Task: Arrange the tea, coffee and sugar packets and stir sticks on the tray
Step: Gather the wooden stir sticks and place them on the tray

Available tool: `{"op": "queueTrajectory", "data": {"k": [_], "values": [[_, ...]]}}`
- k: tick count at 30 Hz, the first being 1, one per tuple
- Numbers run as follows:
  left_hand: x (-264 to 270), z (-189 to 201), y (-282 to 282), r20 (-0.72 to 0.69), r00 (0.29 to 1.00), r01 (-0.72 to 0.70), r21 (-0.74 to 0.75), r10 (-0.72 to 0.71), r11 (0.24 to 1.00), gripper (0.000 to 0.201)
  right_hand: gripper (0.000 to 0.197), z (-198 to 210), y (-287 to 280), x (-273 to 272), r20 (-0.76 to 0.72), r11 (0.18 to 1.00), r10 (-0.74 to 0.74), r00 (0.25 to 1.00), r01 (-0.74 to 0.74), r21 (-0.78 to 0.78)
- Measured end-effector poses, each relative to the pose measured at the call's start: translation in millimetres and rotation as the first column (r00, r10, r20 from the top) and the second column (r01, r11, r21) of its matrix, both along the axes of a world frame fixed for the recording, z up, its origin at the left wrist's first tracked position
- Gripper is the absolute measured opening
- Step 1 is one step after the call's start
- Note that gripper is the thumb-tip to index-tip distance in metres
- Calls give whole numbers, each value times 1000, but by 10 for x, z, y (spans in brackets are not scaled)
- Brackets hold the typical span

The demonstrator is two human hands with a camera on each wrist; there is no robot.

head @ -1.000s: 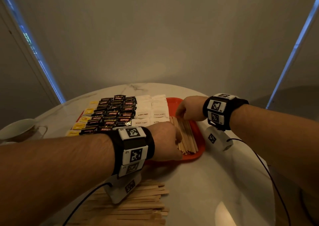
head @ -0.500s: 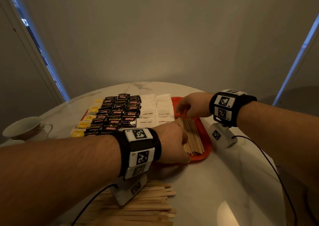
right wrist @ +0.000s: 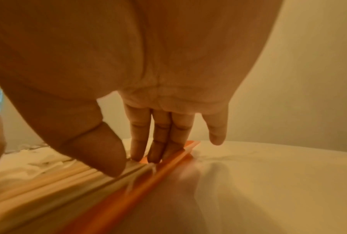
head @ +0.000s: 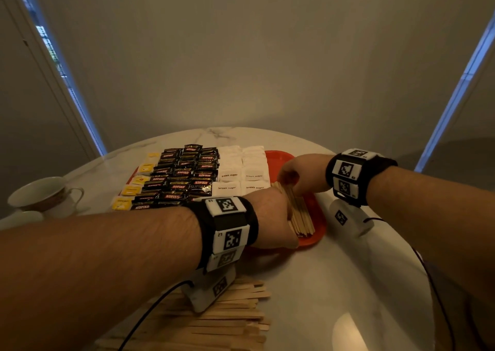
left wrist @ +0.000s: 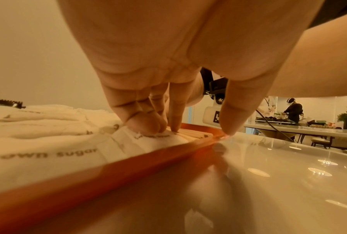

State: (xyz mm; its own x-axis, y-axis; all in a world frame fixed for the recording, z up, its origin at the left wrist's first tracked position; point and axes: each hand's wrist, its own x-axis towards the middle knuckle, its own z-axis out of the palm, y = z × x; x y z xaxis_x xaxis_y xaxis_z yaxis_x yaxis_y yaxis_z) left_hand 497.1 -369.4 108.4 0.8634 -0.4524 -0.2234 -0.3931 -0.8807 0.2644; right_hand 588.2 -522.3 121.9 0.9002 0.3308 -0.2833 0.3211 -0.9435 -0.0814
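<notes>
A red tray (head: 317,234) holds rows of yellow tea packets (head: 131,190), black coffee packets (head: 184,176) and white sugar packets (head: 241,172). A row of wooden stir sticks (head: 301,215) lies along the tray's right side. My left hand (head: 273,216) is at the sticks' near ends. In the left wrist view its straight fingertips (left wrist: 174,126) press on the stir sticks (left wrist: 194,134) beside a sugar packet (left wrist: 48,142), and the thumb touches the tray rim (left wrist: 128,166). My right hand (head: 297,173) is at the far ends, with straight fingers (right wrist: 138,142) and the thumb touching the stir sticks (right wrist: 48,182).
A loose pile of stir sticks (head: 227,318) lies on the white round table (head: 334,283) under my left wrist. A cup on a saucer (head: 40,195) stands at the left. A cable (head: 434,283) runs from my right wrist across the table's right edge.
Both hands stay at the two ends of the stick row on the tray. The right hand has shifted slightly along the far ends.
</notes>
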Motion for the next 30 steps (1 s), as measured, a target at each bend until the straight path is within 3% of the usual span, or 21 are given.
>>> {"op": "queueTrajectory", "data": {"k": [11,15,18,20,23,27,30], "values": [[-39,43,27,41,999,-23,-17,24,1000,44,45,-2,13,-33,57,996,-17,998,12,92],[-158,306,189,60,998,-24,-190,36,981,32,31,229,93,-202,203,981,-35,979,-6,196],[-322,538,479,109,988,-77,-263,109,962,16,20,417,345,-543,184,977,51,982,-87,194],[-483,615,739,111,982,-115,-274,150,955,12,21,464,587,-865,74,974,171,983,-179,136],[-799,600,1184,118,977,-161,-155,180,975,5,39,413,939,-1363,-106,939,337,935,-326,110],[-1253,441,1690,40,974,-224,106,221,969,52,100,154,1249,-1752,-160,898,428,889,-439,-40],[-1456,316,1912,-89,964,-226,224,251,948,75,109,-63,1403,-1829,-120,882,442,889,-455,-122]]}}
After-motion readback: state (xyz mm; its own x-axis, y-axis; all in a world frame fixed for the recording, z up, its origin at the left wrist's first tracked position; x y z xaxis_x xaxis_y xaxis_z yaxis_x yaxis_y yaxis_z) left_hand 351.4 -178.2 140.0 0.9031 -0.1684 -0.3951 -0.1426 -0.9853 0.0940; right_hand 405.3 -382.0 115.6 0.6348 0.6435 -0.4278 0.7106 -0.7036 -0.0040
